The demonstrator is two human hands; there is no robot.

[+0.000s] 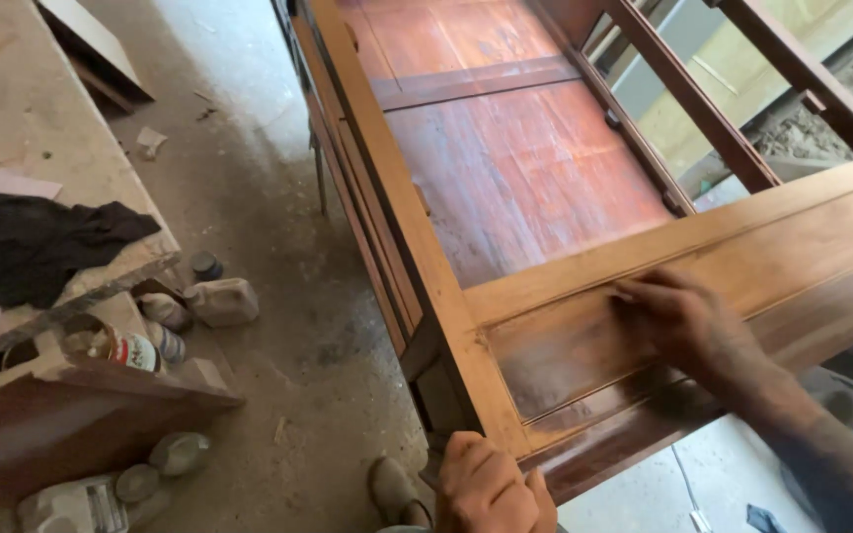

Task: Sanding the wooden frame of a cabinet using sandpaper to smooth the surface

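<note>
Heavy, rigid wooden door (545, 197) is gripped at its corner by left hand (491, 489); right hand (678, 321) is pressed flat on panel, grasping nothing.

The wooden door (545, 197) lies flat, raised off the floor, its length running away from the viewer. It is reddish-brown, built of a stout frame with recessed panels; the far panels look redder and scuffed pale in patches, while the near rail is a lighter golden brown. The near panel (565, 345) (the one under the fingers) is darker, with dull streaks along the grain. Its near left corner juts toward the viewer.
</note>
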